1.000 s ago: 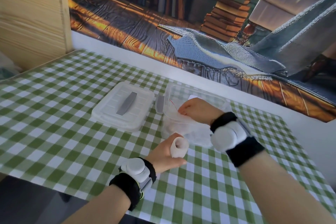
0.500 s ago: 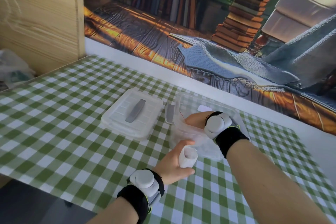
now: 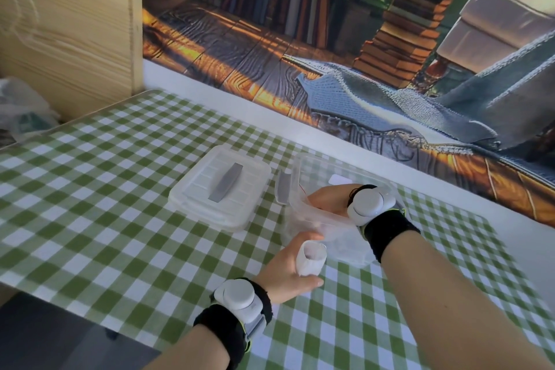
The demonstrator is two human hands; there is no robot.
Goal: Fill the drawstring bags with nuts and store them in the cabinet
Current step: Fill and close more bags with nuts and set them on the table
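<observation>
Left grip [image 3: 285,276] holds bag [image 3: 310,260] upright at lower centre. Right grip [image 3: 327,199] is inside tub [image 3: 298,173], its state hidden. Better keep the bag mouth near.

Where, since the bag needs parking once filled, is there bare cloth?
Widest bare cloth lies left of the lid, toward the board. More lies right of the right forearm. Crowded: lid to box, around the left hand, bag and right hand.

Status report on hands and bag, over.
Left hand gripping small white bag, mouth up. Right hand down inside clear container, fingers hidden. Lid lying aside, nothing blocking.
</observation>
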